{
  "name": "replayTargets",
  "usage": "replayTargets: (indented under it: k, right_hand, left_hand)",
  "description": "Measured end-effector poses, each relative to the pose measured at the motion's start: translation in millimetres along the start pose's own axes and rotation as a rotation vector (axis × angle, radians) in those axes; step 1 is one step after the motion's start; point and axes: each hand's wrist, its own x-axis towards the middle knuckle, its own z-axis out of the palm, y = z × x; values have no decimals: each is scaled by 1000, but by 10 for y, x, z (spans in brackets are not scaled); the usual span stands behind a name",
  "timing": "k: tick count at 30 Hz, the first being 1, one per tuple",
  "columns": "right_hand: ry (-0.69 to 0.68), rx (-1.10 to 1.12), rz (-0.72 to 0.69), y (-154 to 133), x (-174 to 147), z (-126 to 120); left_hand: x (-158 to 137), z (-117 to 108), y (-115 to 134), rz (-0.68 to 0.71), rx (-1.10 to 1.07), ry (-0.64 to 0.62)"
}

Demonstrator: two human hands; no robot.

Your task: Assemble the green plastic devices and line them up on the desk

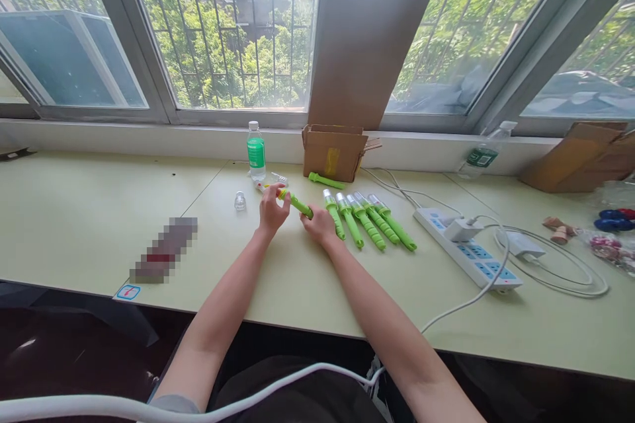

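Observation:
Between my two hands a green stick (299, 205) slants over the table, its upper end showing a yellow part. My left hand (273, 211) pinches that yellow end, and the fingers of my right hand (320, 225) wrap round the lower green end. Just right of my right hand lie several green sticks (369, 225) with clear tips, side by side. A loose green piece (326, 180) rests in front of the cardboard box. Left of my left hand stands a small clear plastic cap (240, 201). Another clear piece (279, 178) lies behind my left hand.
At the back are a water bottle (256, 152) and a cardboard box (331, 155). A white power strip (466, 251) with cables lies to the right, beyond it a tilted bottle (483, 153) and another cardboard box (575, 158). A blurred-out rectangular item (166, 248) lies left.

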Motion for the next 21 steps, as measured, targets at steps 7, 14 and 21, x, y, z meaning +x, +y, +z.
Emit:
replayTargets:
  k: [7, 14, 21]
  right_hand:
    - [16, 77, -47, -18, -27, -25]
    - [20, 115, -37, -14, -33, -24]
    - [24, 112, -67, 3, -27, 19]
  left_hand:
    - [7, -8, -15, -77, -41, 11]
    - [24, -6, -9, -133, -86, 28]
    - [19, 11, -22, -157, -99, -4]
